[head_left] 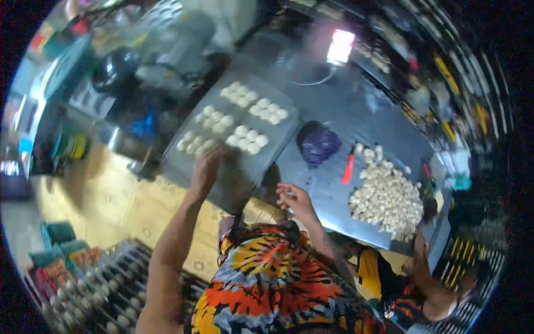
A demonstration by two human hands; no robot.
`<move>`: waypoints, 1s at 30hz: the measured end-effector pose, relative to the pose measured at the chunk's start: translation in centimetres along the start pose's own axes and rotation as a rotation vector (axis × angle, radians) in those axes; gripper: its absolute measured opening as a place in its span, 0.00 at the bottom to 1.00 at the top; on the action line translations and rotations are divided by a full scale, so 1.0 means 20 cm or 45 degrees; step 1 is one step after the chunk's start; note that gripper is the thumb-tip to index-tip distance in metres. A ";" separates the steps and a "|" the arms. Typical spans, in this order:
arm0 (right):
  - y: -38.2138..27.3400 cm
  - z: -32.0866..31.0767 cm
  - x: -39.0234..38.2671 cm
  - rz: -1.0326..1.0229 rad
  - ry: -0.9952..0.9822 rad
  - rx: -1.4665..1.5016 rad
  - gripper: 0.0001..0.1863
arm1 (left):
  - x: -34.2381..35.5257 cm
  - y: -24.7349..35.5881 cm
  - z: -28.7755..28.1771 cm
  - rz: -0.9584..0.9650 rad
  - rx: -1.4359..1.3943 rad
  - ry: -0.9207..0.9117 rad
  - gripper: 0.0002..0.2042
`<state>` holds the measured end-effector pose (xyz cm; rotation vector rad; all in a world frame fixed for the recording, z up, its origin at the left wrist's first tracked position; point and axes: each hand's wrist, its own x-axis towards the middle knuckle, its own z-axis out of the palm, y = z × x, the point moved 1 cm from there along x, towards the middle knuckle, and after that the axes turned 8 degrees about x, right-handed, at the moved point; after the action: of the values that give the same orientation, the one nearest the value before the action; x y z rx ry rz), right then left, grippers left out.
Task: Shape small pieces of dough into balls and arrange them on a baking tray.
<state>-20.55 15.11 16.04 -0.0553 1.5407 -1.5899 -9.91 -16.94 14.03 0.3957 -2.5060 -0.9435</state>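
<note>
Over the near left part of a grey metal tray (225,181), my left hand (207,167) has its fingertips lowered onto a pale, round dough ball (210,144). Those fingers look closed on the ball, though they are partly hidden. Several clusters of similar dough balls (214,119) lie on the tray in short rows. My right hand (299,203) hovers by the table's front edge, right of the tray, its fingers loosely bent and apart with nothing in them.
The dark metal table (378,117) bears a purple plastic-looking bundle (319,145), a red-handled tool (347,168) and a heap of small dough pieces (386,197). A co-worker's hand (420,243) is beside the heap. Racks of dough balls (105,289) stand at lower left.
</note>
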 end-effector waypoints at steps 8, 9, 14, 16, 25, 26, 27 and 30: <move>0.12 -0.83 -0.24 -0.438 0.523 -0.652 0.19 | -0.15 0.07 0.15 0.241 0.443 -0.069 0.24; 0.11 -0.95 -0.29 -0.337 0.679 -0.847 0.19 | -0.15 0.09 0.16 0.227 0.552 -0.100 0.23; 0.04 -1.33 -0.51 -0.749 0.877 -1.714 0.17 | -0.09 0.15 0.15 0.097 0.754 -0.048 0.21; 0.06 -1.40 -0.57 -0.579 0.774 -1.546 0.20 | -0.08 0.19 0.17 -0.084 0.423 0.140 0.19; 0.13 -1.45 -0.58 -0.460 0.643 -1.613 0.17 | -0.39 0.85 0.77 -0.501 -0.337 0.077 0.16; 0.13 -1.43 -0.58 -0.434 0.612 -1.612 0.17 | -0.39 0.90 0.79 -0.527 -0.230 -0.010 0.15; 0.14 -1.42 -0.59 -0.304 0.574 -1.607 0.17 | -0.37 0.94 0.82 -0.644 -0.111 -0.146 0.14; 0.14 -1.38 -0.61 -0.522 0.695 -1.833 0.17 | -0.30 0.99 0.87 -0.524 -0.252 -0.265 0.14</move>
<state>-27.80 44.47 14.08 -0.8077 2.9495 -0.4157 -15.40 9.43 13.99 0.8060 -2.5282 -1.4431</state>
